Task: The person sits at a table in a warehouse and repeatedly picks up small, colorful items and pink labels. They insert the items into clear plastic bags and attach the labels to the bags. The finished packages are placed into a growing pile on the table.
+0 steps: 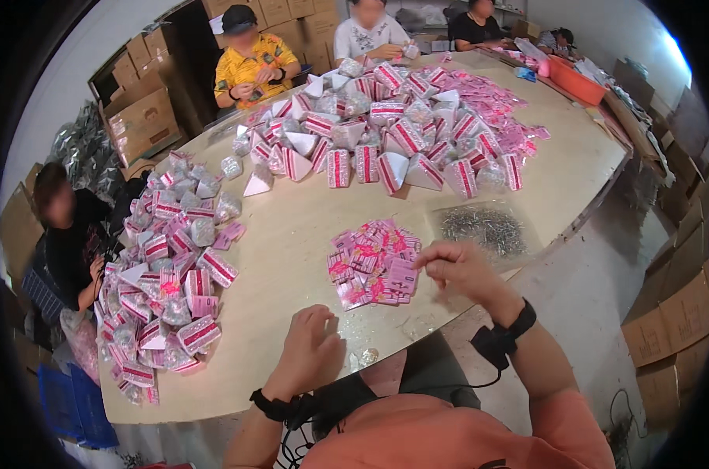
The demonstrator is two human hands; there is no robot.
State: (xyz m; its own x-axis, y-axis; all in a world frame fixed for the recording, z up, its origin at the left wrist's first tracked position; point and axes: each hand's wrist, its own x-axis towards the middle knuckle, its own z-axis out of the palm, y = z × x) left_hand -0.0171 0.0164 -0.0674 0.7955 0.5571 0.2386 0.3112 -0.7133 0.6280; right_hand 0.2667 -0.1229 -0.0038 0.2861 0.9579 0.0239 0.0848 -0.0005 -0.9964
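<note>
A loose pile of pink printed cards (364, 262) lies on the table in front of me. My right hand (456, 272) is at the pile's right edge, its thumb and forefinger pinched at the side of a pink card (403, 275). Close to the table's near edge, my left hand (311, 344) rests with its fingers loosely bent and apart, and I see nothing in it. A clear sheet or shallow tray holding many small metal pins (483, 228) lies just beyond my right hand.
Wedge-shaped, pink-and-white wrapped pieces (362, 164) are heaped across the far table, with more pink cards (479, 98) behind. Another heap (167, 273) fills the left side. An orange basin (577, 80) stands far right. Several people sit around the table; cardboard boxes (671, 328) stand right.
</note>
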